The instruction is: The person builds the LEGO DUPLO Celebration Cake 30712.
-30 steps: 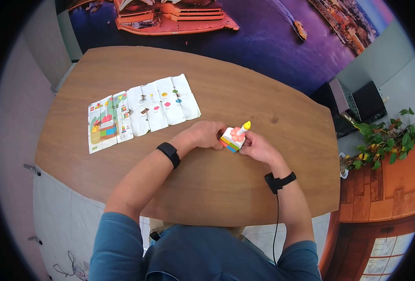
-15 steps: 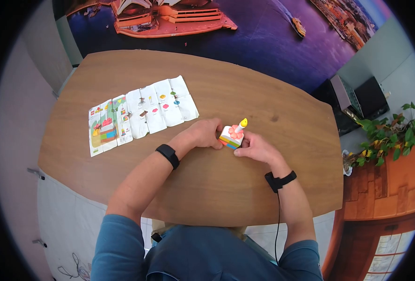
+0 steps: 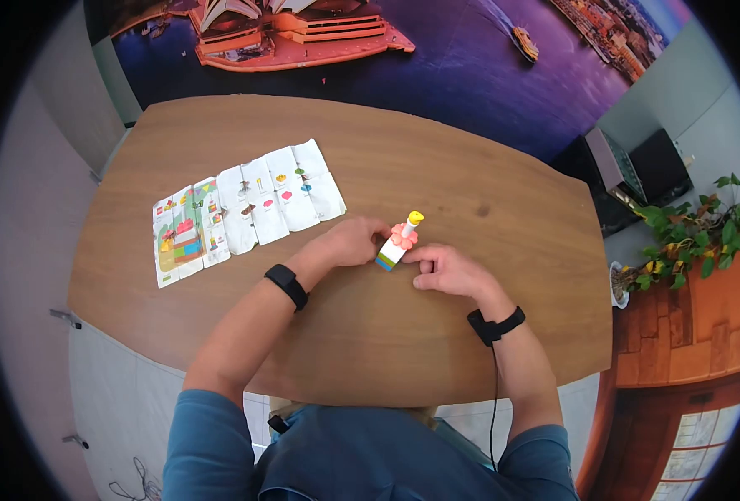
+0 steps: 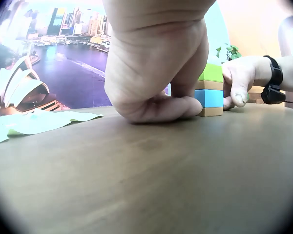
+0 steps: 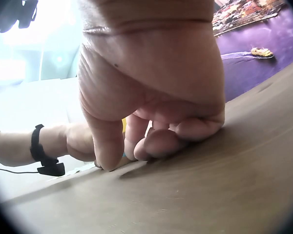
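Note:
A toy cake slice (image 3: 390, 252) of stacked building bricks stands on the wooden table, with a pink flower piece (image 3: 402, 236) and a white candle with a yellow flame (image 3: 413, 220) on top. In the left wrist view its side shows green, brown and blue bricks (image 4: 210, 97). My left hand (image 3: 355, 243) holds the slice's left side with curled fingers, their tips at the lower bricks. On the other side, my right hand (image 3: 455, 272) touches the slice with an extended index finger; its thumb stands apart, and its other fingers are bent under the palm.
A creased instruction sheet (image 3: 249, 209) lies unfolded at the left of the table (image 3: 345, 351). Beyond the right edge are a potted plant (image 3: 687, 230) and a dark box-like device (image 3: 616, 171). A cable (image 3: 493, 401) hangs from the right wrist's band.
The cake slice has turned so its narrow end faces me, and it has shifted slightly left. My right thumb has come away from it, leaving the index finger against it.

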